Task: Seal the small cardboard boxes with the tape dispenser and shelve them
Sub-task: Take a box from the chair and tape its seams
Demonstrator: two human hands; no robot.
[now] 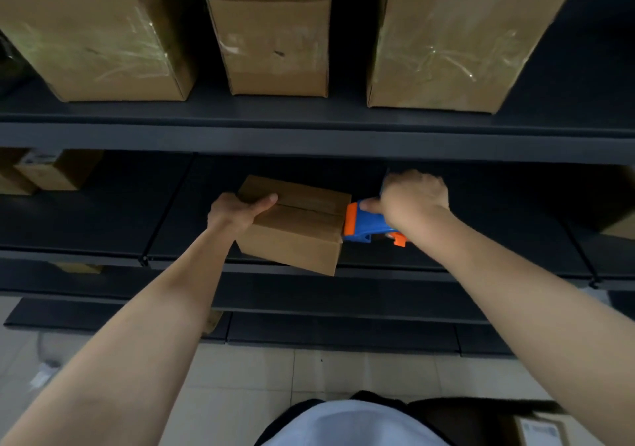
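Note:
A small brown cardboard box [302, 225] sits on the middle dark shelf [103, 219], its front corner hanging over the shelf's edge. Its top flaps meet in a seam across the lid. My left hand [237, 212] grips the box's left end, thumb lying on the lid. My right hand [412, 198] holds the blue and orange tape dispenser [369, 225], whose orange front touches the box's right end at the seam.
Three larger taped boxes [275, 33] stand on the upper shelf [309, 136]. More small boxes [44, 170] sit at the middle shelf's far left. Lower shelves [343, 335] and a tiled floor [275, 377] lie below. Another box [539, 428] shows at the bottom right.

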